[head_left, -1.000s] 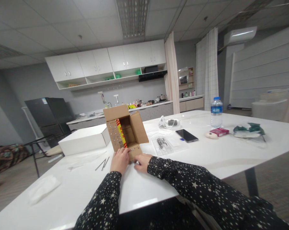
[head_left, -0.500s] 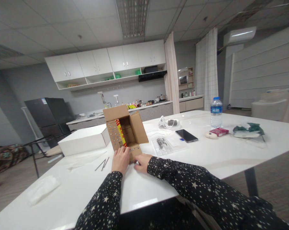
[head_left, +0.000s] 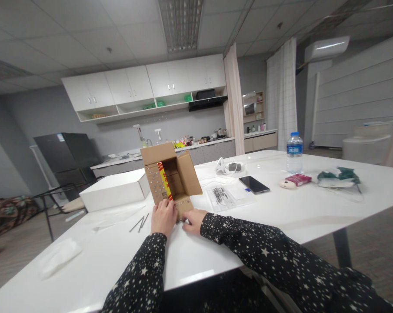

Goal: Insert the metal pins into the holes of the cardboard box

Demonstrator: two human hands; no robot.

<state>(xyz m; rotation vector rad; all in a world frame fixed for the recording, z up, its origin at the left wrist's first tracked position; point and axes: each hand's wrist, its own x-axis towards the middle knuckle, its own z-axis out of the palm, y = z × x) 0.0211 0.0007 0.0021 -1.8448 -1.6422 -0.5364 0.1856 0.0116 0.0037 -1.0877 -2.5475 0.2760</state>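
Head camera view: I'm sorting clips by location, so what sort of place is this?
Probably an office break room or staged kitchen-lounge: a counter with a sink tap and white wall cabinets, a black fridge, and a large white table where both hands rest at an open cardboard box.

1. A white glossy table carries everything.
2. An open cardboard box lies on its side near the middle, mouth toward the camera.
3. A flat white box sits just left of it.
4. Thin metal rods and a crumpled white wrapper lie further left.
5. To the right lie a clear plastic bag, a black phone, a water bottle, a small red pack and a green bundle.
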